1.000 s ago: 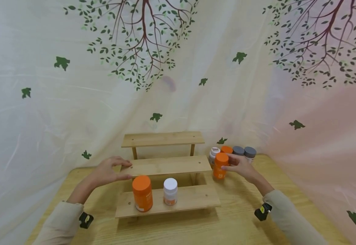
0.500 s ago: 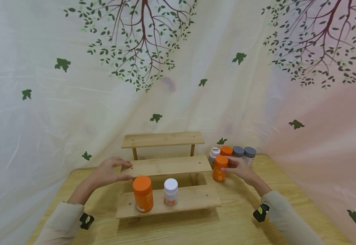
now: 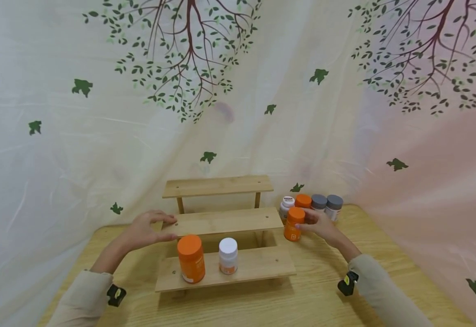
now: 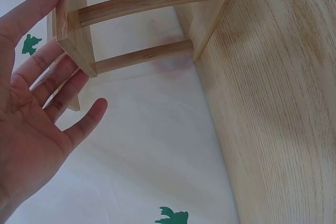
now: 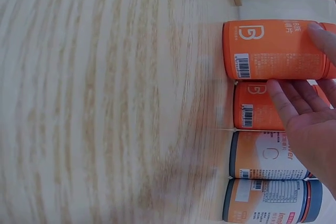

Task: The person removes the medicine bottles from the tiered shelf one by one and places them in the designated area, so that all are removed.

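My left hand [image 3: 143,230] holds the left end of the middle board of a three-tier wooden display stand [image 3: 225,221], thumb at the front edge and fingers toward the back. In the left wrist view, the fingertips lie against that board end. My right hand [image 3: 321,225] grips an orange bottle [image 3: 293,225] upright between thumb and fingers, right of the stand. The right wrist view has its thumb on the label side and fingers curving behind it. A big orange jar [image 3: 191,259] and a small white bottle [image 3: 228,256] stand on the lowest board.
Behind the gripped bottle is a row: a white bottle [image 3: 287,206], another orange bottle [image 5: 257,106] and two grey-lidded bottles [image 5: 270,155]. A printed curtain [image 3: 238,136] hangs close behind the wooden table [image 3: 323,290].
The orange bottle in my right hand has come slightly lower and left, with the hand following. My left hand keeps its place on the stand.
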`<action>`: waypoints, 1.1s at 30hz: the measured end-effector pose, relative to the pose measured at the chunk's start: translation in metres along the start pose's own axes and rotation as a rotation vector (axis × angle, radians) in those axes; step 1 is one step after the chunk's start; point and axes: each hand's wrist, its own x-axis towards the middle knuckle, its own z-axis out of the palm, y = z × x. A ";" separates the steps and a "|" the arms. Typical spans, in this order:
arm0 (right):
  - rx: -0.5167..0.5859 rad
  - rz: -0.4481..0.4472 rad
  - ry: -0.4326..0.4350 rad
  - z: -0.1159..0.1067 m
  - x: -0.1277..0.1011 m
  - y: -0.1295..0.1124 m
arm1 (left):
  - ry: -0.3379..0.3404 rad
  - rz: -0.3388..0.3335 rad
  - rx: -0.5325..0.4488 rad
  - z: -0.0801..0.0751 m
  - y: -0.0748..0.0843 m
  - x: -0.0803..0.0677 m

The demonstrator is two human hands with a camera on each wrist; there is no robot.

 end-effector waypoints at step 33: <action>-0.044 -0.083 -0.007 -0.011 -0.003 -0.022 | -0.071 -0.040 0.034 -0.008 0.008 0.000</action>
